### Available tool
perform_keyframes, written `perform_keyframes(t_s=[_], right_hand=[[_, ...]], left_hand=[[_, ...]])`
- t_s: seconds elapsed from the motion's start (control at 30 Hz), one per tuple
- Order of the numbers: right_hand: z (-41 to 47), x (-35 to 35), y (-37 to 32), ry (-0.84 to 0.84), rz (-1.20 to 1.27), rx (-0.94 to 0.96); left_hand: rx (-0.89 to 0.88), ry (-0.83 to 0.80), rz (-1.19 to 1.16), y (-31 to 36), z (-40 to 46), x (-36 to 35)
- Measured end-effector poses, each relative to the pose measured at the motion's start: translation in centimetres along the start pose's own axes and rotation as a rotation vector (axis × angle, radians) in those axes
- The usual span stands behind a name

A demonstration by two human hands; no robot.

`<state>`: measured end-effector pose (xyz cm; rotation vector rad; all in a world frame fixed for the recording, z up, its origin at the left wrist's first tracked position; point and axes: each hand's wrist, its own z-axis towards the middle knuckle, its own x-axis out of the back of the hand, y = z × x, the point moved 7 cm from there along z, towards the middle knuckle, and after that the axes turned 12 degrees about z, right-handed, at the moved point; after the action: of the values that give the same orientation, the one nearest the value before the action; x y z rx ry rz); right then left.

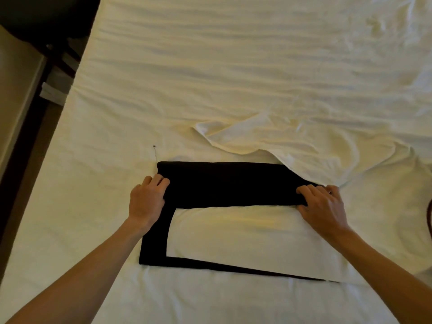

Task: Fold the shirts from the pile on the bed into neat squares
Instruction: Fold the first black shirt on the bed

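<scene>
I see both bare forearms reaching in from the near edge of the bed, angled toward each other as they go away from me. My left hand [147, 199] sits knuckles up, fingers curled and pinching the left end of the black shirt [224, 183]. My right hand [323, 204] is also palm down (its thumb tucked at the near side), fingers bent over and gripping the shirt's right end. Both wrists are roughly level, well apart.
</scene>
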<state>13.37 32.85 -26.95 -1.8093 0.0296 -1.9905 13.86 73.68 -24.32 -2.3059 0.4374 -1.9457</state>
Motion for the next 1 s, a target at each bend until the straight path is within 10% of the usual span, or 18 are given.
perform_keyframes(t_s=[0.23,0.47,0.73,1.0], right_hand=[[0.6,2.3,-1.4,0.110,0.101,0.037],[0.0,1.2,-1.2,-0.111,0.260,0.000],[3.4,5.8,7.3,0.163,0.309,-0.205],[4.9,7.4,19.8,-0.091,0.049,-0.541]], left_hand=[[0.047,0.032,-0.047,-1.3,-1.3,0.0],[0.322,-0.604,0.137,3.0,0.0,1.3],[-0.063,-0.024,-0.472,20.4,11.5,10.7],[-0.324,-0.057,-0.260,30.4,21.1,10.7]])
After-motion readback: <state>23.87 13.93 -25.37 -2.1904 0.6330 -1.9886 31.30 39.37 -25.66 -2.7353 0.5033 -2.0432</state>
